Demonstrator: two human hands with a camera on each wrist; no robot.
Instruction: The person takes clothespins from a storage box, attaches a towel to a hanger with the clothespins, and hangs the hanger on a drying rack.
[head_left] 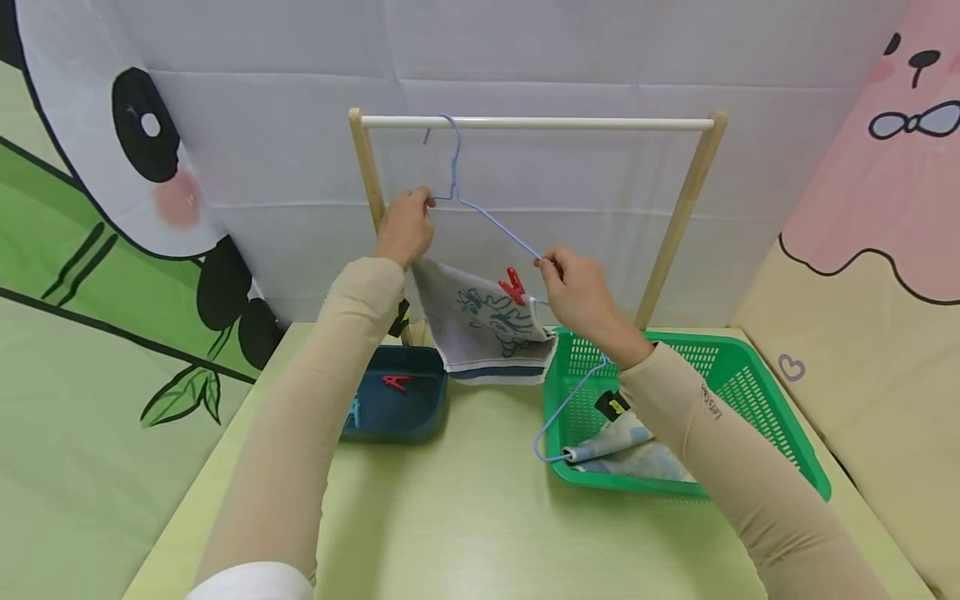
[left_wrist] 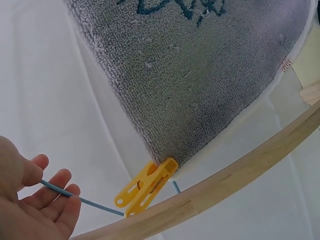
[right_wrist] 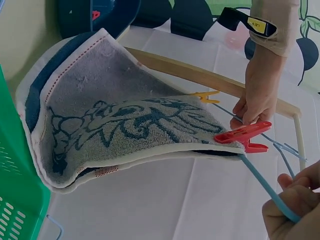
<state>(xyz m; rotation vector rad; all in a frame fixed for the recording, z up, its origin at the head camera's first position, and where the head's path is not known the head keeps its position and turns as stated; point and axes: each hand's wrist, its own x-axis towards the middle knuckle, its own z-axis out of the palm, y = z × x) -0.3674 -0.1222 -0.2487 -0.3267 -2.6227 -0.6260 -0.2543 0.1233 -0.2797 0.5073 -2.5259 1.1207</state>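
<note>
Behind the work stands a wooden rack (head_left: 540, 124). In front of it a grey towel (head_left: 450, 325) hangs below and between both hands, clear of the fingers. It is clipped to a blue hanger (head_left: 497, 225) hooked over the rack's rail. The left hand (head_left: 405, 225) pinches the hanger's wire near its neck; the right hand (head_left: 581, 287) grips it farther along. A red clip (head_left: 512, 286) and a yellow clip (left_wrist: 162, 176) bite the towel's edge.
</note>
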